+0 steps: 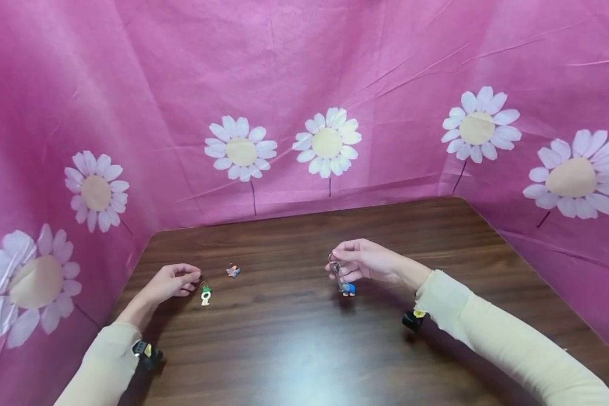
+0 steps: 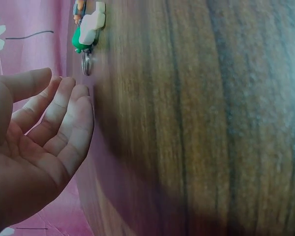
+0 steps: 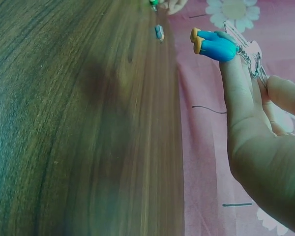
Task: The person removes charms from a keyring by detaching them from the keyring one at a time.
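My right hand pinches the metal ring of a keychain between thumb and fingers, above the table's middle. From it hangs a small blue figure with yellow feet, beside a shiny chain. At the left, my left hand is low over the table with its fingers loosely bent. Just past its fingertips lies a green-and-white figure keychain. In the left wrist view a gap shows between thumb and fingers, and the keychain's ring sits beyond them.
A third small keychain, orange and blue-grey, lies behind and right of the green-and-white one. The dark wood table is bordered at the back and sides by pink cloth printed with white daisies.
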`<state>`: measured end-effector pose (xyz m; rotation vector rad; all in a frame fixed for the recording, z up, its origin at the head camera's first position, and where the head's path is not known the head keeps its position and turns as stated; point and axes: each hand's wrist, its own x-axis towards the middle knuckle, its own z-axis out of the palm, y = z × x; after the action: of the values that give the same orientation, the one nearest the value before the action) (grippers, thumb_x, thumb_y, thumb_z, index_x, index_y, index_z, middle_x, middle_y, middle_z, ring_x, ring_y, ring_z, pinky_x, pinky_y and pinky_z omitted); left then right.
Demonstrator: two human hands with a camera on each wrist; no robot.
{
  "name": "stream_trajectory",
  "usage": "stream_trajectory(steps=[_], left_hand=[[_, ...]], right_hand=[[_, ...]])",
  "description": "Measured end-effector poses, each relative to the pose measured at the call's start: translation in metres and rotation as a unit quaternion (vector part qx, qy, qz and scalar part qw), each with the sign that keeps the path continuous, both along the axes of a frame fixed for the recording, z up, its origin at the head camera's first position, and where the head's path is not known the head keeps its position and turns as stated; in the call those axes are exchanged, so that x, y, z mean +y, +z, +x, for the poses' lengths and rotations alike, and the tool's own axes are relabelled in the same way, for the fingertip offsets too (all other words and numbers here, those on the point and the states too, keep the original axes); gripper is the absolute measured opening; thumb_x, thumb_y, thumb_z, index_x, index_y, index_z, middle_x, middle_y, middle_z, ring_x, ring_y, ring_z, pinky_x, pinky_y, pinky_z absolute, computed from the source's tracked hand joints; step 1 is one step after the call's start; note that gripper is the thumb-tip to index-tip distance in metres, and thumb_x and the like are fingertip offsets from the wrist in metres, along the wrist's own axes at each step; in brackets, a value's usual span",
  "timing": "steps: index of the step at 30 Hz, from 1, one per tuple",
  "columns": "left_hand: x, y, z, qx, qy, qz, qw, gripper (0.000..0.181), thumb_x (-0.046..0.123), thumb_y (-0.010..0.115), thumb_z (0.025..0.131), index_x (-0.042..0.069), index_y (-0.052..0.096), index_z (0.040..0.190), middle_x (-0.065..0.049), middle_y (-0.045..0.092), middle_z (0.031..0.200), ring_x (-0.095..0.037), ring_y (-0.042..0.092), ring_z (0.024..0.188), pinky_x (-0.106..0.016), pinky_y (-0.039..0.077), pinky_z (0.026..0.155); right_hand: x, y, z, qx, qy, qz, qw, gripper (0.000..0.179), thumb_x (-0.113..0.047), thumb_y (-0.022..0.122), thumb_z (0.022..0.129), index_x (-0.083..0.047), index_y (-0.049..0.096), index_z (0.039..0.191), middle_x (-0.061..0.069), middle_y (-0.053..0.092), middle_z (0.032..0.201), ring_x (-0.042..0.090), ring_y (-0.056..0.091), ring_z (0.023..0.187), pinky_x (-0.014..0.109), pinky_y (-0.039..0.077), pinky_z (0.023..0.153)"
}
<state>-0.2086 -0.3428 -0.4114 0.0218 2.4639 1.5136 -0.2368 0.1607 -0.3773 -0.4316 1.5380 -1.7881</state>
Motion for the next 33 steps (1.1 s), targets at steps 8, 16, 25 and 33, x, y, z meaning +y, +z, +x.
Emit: stream_trajectory(steps=[8,16,25,33], left_hand=[[0.016,0.007,0.003,0.014,-0.024,0.009,0.9996,0.04,0.012,0.061,0.102,-0.019,0.052,0.125,-0.012,0.071,0.097,-0.017,0.067,0.079,-0.033,0.06,0.072],[0.041,0.027,0.005,0.036,-0.098,0.012,0.9945,0.039,0.012,0.061,0.102,-0.019,0.054,0.125,-0.022,0.068,0.098,-0.024,0.068,0.082,-0.037,0.06,0.074],[0.108,0.046,0.009,0.029,-0.164,0.056,0.9844,0.036,0.015,0.063,0.102,-0.013,0.059,0.124,-0.027,0.068,0.107,-0.044,0.069,0.095,-0.053,0.057,0.085],[0.188,0.061,0.006,0.026,-0.23,0.102,0.9675,0.034,0.016,0.063,0.102,-0.008,0.062,0.126,-0.017,0.071,0.109,-0.046,0.068,0.101,-0.056,0.054,0.09]], right_hand=[[-0.001,0.004,0.003,-0.008,-0.008,-0.004,0.9999,0.015,-0.018,0.056,0.106,-0.004,0.064,0.105,0.017,0.072,0.112,0.03,0.072,0.1,0.037,0.06,0.08],[-0.012,0.008,0.005,-0.004,-0.016,-0.012,0.9998,0.016,-0.016,0.056,0.106,-0.002,0.063,0.106,0.019,0.072,0.111,0.028,0.072,0.097,0.038,0.06,0.082],[-0.024,0.012,0.004,-0.011,-0.06,0.008,0.9981,0.013,-0.012,0.056,0.105,-0.003,0.065,0.104,0.016,0.07,0.1,0.032,0.071,0.101,0.038,0.06,0.082],[-0.035,0.018,0.002,-0.005,-0.098,-0.016,0.995,0.014,-0.009,0.054,0.106,-0.008,0.067,0.101,0.007,0.067,0.095,0.021,0.068,0.085,0.039,0.059,0.084]])
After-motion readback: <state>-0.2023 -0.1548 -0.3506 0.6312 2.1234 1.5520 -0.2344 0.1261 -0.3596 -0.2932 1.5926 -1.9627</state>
